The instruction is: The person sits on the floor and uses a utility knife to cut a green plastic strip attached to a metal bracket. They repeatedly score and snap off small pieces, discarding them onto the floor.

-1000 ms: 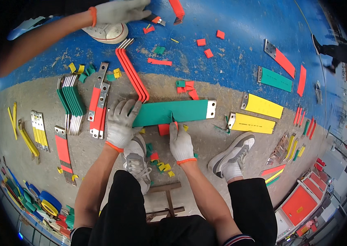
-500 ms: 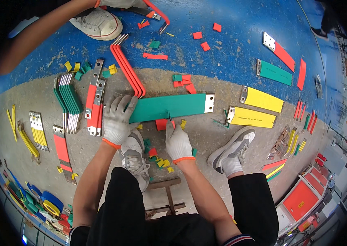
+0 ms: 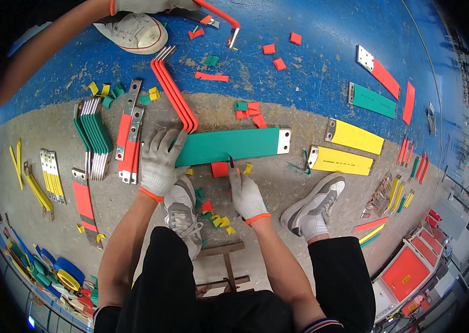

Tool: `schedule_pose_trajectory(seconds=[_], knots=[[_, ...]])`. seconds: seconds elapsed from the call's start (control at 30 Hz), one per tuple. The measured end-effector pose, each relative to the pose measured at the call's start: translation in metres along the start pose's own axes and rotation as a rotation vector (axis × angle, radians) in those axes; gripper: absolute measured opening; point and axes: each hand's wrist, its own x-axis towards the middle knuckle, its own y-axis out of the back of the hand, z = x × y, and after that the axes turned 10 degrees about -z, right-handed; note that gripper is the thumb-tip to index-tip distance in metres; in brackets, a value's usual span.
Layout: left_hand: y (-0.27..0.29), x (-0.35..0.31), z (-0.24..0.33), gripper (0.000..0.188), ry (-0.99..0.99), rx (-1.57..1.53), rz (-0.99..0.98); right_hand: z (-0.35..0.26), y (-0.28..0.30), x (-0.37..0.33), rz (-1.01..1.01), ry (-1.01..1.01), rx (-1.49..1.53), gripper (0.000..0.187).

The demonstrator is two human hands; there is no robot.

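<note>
Resting the left hand (image 3: 162, 158) over the left end of the green bar (image 3: 231, 145), I see from afar that its fingers are slightly apart but cannot tell whether they grip. I have the right hand (image 3: 248, 195) clamped, fingers together, on a dark knife (image 3: 231, 162), its tip at the bar's near edge. The bar lies crosswise ahead of the shoes (image 3: 183, 216), a red scrap (image 3: 219, 170) just beside it.

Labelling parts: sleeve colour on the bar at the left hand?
The sleeve is green; head view shows it best.
</note>
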Motion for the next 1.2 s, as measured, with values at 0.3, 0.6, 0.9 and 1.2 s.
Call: schedule_pose_trajectory(seconds=[0.3, 0.6, 0.9, 1.2], knots=[[-0.001, 0.000, -0.001, 0.098, -0.013, -0.029, 0.019, -0.007, 0.039, 0.012, -0.355, -0.044, 0.373, 0.062], [-0.001, -0.002, -0.002, 0.101, -0.004, -0.011, -0.004, -0.011, 0.056, 0.027, -0.563, -0.087, 0.589, 0.059], [0.003, -0.002, -0.002, 0.102, -0.007, -0.004, 0.012, -0.018, 0.048, 0.025, -0.482, -0.052, 0.543, 0.058], [0.005, 0.000, 0.002, 0.102, -0.001, -0.020, 0.005, -0.065, 0.067, 0.019, -0.881, 0.105, 1.153, 0.061]])
